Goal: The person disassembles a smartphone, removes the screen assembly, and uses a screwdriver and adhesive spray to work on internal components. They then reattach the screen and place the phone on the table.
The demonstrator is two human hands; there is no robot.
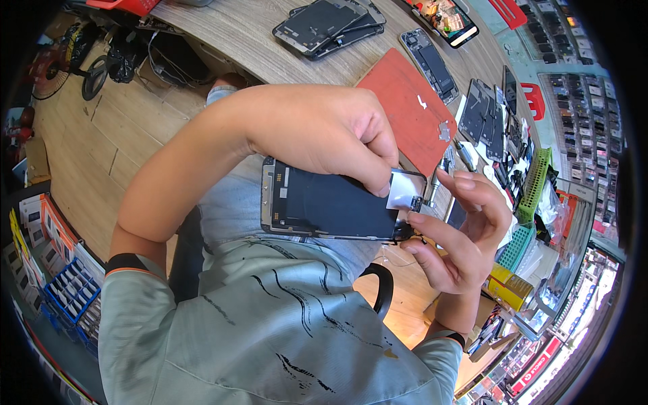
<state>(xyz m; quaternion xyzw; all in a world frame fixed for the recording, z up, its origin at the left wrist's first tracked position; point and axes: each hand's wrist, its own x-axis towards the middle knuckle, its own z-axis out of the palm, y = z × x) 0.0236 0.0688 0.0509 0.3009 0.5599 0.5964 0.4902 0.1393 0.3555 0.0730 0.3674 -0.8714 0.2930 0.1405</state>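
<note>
A phone screen panel (324,202) lies back side up over my lap, with a black back and a bright silver patch (406,189) at its right end. My left hand (331,131) reaches over its far edge, fingers curled and thumb pressed down at the border of the patch. What lies under those curled fingers is hidden. At the panel's right end, my right hand (466,233) has its thumb and index finger close together at the near corner, beside small dark parts. Its other fingers are raised and bent.
Beyond my hands, a red mat (408,111) rests on the wooden table (236,34). Stacked phone screens (331,27), an opened phone (429,64) and a lit phone (445,20) lie around it. Green baskets (536,182) and a yellow box (507,287) stand at the right.
</note>
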